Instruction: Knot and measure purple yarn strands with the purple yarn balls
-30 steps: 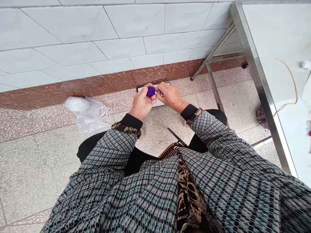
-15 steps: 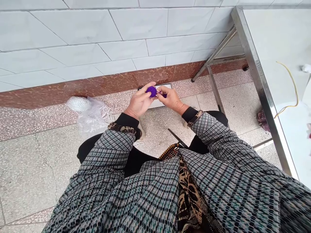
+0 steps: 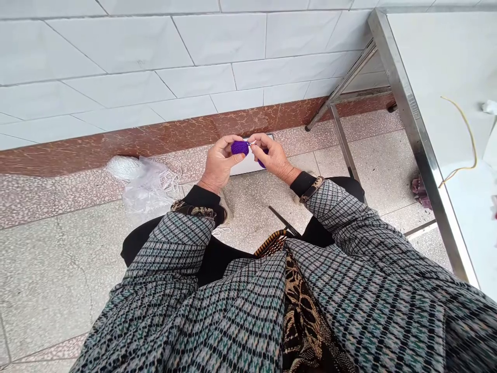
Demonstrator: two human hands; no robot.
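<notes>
In the middle of the head view my left hand (image 3: 218,165) is closed on a small purple crochet piece (image 3: 239,148), pinched between thumb and fingers. My right hand (image 3: 274,158) meets it from the other side, its fingers closed on what looks like a thin, pale crochet hook (image 3: 252,142) at the piece's edge. More purple, perhaps yarn (image 3: 262,159), shows under the right fingers, and its shape is mostly hidden. Behind both hands, on the floor, lies a flat white object (image 3: 248,165) with a dark edge.
On the floor to the left, a clear plastic bag (image 3: 144,189) lies with white yarn (image 3: 170,178). A metal-framed table (image 3: 417,124) stands at the right with a yellow cord (image 3: 470,140) on top. The tiled wall (image 3: 229,39) rises ahead. Dark fabric (image 3: 420,192) lies beneath the table.
The purple piece has turned from showing its round face to a more edge-on view. My left fingers have shifted around it, and the pale shaft now shows between the hands.
</notes>
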